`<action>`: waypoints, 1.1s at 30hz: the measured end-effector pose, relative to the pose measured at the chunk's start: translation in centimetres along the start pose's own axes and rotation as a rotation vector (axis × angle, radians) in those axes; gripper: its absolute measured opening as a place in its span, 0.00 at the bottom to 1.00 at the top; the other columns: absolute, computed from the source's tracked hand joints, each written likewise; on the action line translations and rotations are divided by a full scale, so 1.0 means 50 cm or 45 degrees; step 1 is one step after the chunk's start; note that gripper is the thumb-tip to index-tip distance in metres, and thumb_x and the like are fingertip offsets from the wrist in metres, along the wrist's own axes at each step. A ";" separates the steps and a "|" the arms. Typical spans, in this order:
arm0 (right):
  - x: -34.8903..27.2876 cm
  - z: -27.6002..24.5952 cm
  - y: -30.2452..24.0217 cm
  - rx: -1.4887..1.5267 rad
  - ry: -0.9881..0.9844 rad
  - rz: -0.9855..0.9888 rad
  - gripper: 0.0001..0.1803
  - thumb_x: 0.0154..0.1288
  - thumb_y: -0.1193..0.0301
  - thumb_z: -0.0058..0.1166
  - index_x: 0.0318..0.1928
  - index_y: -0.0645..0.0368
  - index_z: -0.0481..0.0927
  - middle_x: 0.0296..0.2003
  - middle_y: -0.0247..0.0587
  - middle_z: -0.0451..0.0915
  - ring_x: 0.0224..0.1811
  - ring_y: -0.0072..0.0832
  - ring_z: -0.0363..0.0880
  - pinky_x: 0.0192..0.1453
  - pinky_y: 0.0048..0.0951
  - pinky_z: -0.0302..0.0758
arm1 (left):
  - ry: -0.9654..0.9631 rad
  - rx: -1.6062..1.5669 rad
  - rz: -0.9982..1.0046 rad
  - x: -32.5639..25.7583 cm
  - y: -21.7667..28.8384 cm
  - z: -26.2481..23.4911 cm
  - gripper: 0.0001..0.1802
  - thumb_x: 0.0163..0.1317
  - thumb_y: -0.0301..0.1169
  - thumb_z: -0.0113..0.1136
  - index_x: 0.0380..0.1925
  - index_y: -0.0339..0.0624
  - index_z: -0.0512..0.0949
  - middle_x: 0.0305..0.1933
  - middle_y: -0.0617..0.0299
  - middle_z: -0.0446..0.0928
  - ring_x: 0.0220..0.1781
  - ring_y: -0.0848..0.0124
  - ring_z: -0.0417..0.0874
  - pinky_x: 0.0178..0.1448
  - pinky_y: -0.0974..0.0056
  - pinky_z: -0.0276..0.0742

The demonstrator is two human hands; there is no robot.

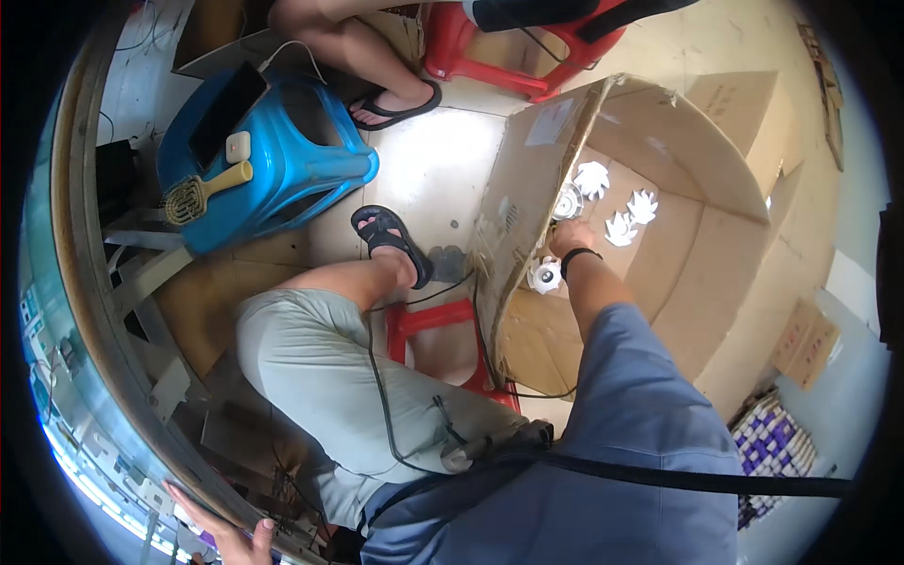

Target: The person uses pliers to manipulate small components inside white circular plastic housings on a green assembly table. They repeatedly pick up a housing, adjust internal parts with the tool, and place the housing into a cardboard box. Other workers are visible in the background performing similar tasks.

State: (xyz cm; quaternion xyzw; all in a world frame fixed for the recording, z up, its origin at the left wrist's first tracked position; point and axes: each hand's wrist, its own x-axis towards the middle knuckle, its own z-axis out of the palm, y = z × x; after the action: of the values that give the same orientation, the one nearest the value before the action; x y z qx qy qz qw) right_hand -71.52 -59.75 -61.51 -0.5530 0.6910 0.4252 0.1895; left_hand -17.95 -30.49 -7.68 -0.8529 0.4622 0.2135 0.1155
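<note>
My right hand point(572, 237) reaches down into a large open cardboard box point(708, 247), a dark band on its wrist. Its fingers are mostly hidden, so what they hold, if anything, does not show. Just beyond it is a round silvery part point(568, 201), beside a white petal-shaped piece point(592, 180). Two similar white pieces, one point(642, 206) above the other point(620, 229), lie farther right on the box bottom. Below my hand sits a white piece with a dark centre point(544, 275). At the lower left my left hand point(231, 535) rests against the workbench edge, fingers stretched and thumb apart.
A blue stool point(273, 155) bears a phone point(226, 113), a hairbrush point(209, 191) and a small white case point(238, 146). Another person's legs point(363, 52) and a red stool point(454, 52) are at the top. A black cable point(381, 395) runs across my lap.
</note>
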 end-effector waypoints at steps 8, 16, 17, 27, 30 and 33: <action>0.064 0.057 -0.050 0.159 -0.080 0.100 0.21 0.75 0.62 0.50 0.61 0.57 0.82 0.64 0.45 0.78 0.67 0.39 0.78 0.65 0.40 0.77 | -0.013 0.060 -0.029 0.023 0.043 -0.018 0.79 0.46 0.63 0.75 0.80 0.31 0.32 0.83 0.30 0.28 0.85 0.34 0.32 0.84 0.39 0.34; -0.009 0.009 -0.011 0.108 -0.050 -0.496 0.27 0.67 0.47 0.55 0.50 0.56 0.89 0.54 0.52 0.86 0.57 0.45 0.85 0.62 0.42 0.80 | 0.016 -0.014 -0.033 -0.008 0.024 -0.022 0.80 0.45 0.60 0.77 0.79 0.30 0.32 0.83 0.29 0.27 0.85 0.33 0.32 0.84 0.38 0.34; -0.054 -0.032 -0.009 0.117 -0.138 -0.439 0.34 0.65 0.40 0.55 0.48 0.59 0.89 0.51 0.55 0.86 0.54 0.47 0.86 0.60 0.43 0.80 | 0.014 -0.025 -0.049 -0.023 0.025 -0.019 0.80 0.45 0.60 0.77 0.79 0.30 0.32 0.83 0.29 0.27 0.85 0.33 0.32 0.84 0.38 0.34; -0.388 -0.065 0.174 1.743 0.221 -0.222 0.17 0.68 0.65 0.63 0.50 0.64 0.86 0.23 0.29 0.78 0.26 0.18 0.73 0.30 0.28 0.71 | 0.073 -0.116 -0.113 -0.036 0.072 -0.011 0.75 0.43 0.43 0.82 0.79 0.29 0.37 0.82 0.27 0.28 0.82 0.28 0.32 0.81 0.33 0.39; -0.519 -0.165 0.196 1.670 0.561 -0.502 0.23 0.69 0.66 0.63 0.60 0.65 0.82 0.26 0.25 0.75 0.27 0.14 0.69 0.31 0.23 0.68 | 0.133 -0.179 -0.086 -0.054 0.057 -0.004 0.71 0.47 0.45 0.80 0.80 0.34 0.39 0.82 0.27 0.29 0.82 0.26 0.33 0.80 0.29 0.39; -0.674 -0.307 0.181 1.573 0.758 -0.940 0.30 0.65 0.67 0.65 0.66 0.65 0.77 0.30 0.27 0.75 0.30 0.17 0.69 0.35 0.23 0.69 | 0.235 -0.344 0.031 -0.083 0.029 -0.011 0.66 0.52 0.48 0.76 0.81 0.39 0.42 0.83 0.29 0.33 0.83 0.29 0.37 0.80 0.29 0.39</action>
State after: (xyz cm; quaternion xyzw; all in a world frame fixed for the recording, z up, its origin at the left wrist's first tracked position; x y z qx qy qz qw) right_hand -66.02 -51.41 -24.74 -0.6322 0.5955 -0.2941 0.3990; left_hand -21.00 -28.45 -5.24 -0.8711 0.4481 0.1958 -0.0459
